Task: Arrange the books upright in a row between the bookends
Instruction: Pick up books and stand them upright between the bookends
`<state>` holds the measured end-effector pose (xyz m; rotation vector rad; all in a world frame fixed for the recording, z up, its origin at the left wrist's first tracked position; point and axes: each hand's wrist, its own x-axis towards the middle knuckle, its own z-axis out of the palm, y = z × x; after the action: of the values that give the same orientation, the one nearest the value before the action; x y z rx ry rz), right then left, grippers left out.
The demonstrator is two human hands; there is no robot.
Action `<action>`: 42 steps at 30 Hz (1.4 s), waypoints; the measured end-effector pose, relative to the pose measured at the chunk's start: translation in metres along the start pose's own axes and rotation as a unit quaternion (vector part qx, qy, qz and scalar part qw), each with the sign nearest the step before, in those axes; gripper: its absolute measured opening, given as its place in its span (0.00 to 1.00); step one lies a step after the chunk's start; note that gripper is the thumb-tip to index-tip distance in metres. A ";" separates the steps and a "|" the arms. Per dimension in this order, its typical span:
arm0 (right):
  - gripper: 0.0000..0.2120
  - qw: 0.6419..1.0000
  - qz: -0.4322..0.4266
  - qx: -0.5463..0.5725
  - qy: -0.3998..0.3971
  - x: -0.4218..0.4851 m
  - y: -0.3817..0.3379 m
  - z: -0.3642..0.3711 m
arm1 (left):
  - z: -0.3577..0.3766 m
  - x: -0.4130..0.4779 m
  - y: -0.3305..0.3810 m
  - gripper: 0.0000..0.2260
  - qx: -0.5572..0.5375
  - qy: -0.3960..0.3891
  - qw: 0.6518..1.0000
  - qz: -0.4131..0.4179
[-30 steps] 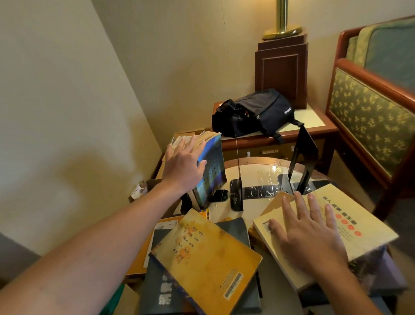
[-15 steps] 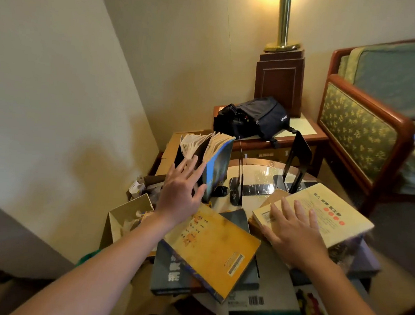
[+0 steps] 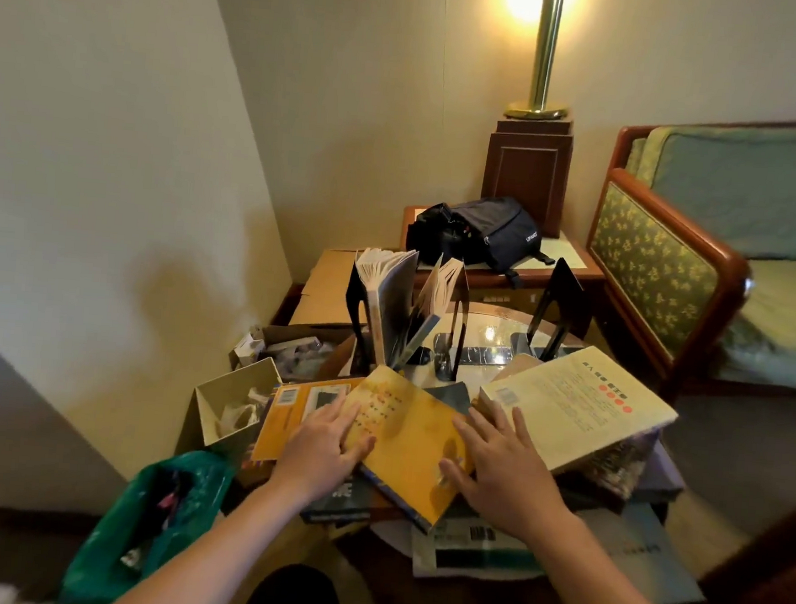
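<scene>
Under the flat, spread left hand (image 3: 325, 446) and right hand (image 3: 502, 465) lies a mottled yellow book (image 3: 408, 424).

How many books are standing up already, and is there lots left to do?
Done: a grey book and a leaning book stand between the left bookend and the middle bookend, pages fanned open. In hand: the left hand and right hand rest on the yellow book, not yet lifted. Left: that one, the cream book, the orange book and others lying flat.
</scene>
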<state>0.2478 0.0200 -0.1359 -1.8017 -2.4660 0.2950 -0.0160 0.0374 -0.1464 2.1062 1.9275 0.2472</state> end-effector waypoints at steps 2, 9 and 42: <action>0.37 1.000 0.005 0.008 -0.027 -0.002 -0.007 0.002 | -0.001 -0.006 0.001 0.33 0.021 0.011 0.999 -0.023; 0.42 0.996 0.036 0.037 -0.076 -0.002 -0.015 0.001 | -0.005 -0.014 0.001 0.40 0.041 -0.020 0.996 -0.078; 0.17 0.864 0.092 0.472 0.148 -0.010 -0.030 -0.042 | -0.128 -0.023 0.041 0.13 -0.396 0.002 0.918 0.036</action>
<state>0.2303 0.0064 -0.0889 -1.4505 -1.4785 0.9491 -0.0185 0.0225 -0.0104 1.6046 1.3885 0.8775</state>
